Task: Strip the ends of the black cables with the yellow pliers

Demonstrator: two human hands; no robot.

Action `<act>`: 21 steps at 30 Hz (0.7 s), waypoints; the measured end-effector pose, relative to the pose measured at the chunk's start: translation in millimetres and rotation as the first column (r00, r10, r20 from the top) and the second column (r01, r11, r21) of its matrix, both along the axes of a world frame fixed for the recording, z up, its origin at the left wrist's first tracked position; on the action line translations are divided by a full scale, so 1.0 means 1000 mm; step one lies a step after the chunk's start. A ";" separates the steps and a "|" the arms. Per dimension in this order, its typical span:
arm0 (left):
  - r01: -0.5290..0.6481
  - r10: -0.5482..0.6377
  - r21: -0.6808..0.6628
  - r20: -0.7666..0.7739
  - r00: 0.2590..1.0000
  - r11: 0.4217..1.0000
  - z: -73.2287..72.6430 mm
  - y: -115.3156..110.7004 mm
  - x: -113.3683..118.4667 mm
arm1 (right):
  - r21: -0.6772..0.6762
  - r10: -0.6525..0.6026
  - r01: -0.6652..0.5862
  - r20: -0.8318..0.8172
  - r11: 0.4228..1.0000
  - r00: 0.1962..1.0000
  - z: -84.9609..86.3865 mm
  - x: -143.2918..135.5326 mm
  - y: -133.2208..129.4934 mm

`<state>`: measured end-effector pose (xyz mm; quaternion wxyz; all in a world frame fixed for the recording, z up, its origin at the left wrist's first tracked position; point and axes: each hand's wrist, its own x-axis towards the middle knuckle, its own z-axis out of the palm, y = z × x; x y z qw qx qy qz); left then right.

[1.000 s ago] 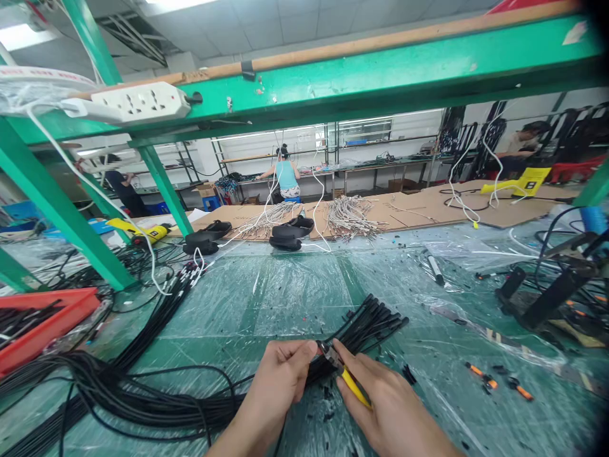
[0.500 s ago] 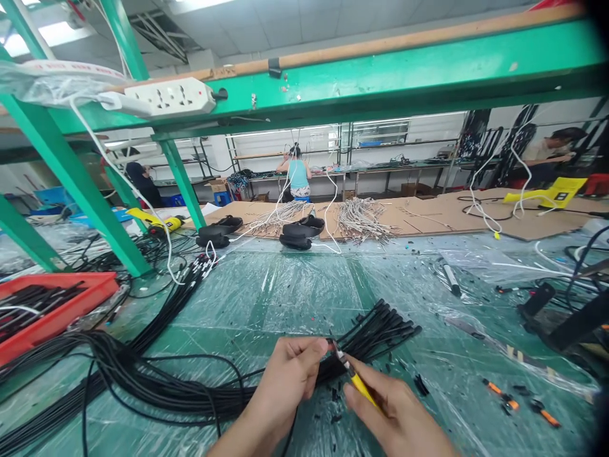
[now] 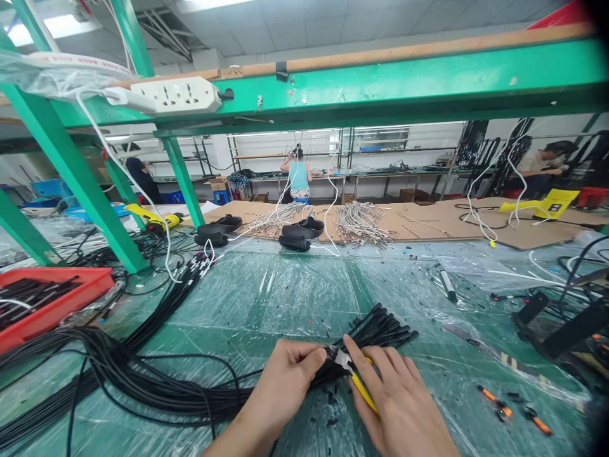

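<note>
My left hand (image 3: 292, 374) pinches the end of a black cable between thumb and forefinger, low in the middle of the view. Yellow-handled cutters (image 3: 364, 392) are in my right hand (image 3: 397, 393), their metal jaws right beside my left fingertips. My right fingers lie over the handles, which they partly hide. A thick bundle of black cables (image 3: 176, 397) runs from the left and passes behind my hands. Its dark ends (image 3: 385, 327) fan out beyond them, to the upper right. What lies between the jaws is too small to tell.
Red tray (image 3: 90, 285) of dark parts at left; green frame (image 3: 409, 82) with a power strip (image 3: 181, 95) overhead. Black sandals (image 3: 299, 233) and pale cables (image 3: 361, 222) lie farther back. Orange-black pieces (image 3: 495, 403) and a black stand (image 3: 556, 330) are at right. People sit in the background.
My right hand has turned palm-down over the cutters, its fingers now stretched forward. The cutters' jaws have shifted slightly and show broader. My left hand keeps its pinch.
</note>
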<state>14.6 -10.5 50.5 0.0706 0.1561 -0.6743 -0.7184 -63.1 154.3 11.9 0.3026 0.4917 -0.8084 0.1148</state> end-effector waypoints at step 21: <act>0.027 0.002 0.198 -0.143 0.990 0.980 -0.014 0.006 -0.005 | -0.310 0.309 -0.047 0.950 0.949 -0.037 0.008 0.008 -0.003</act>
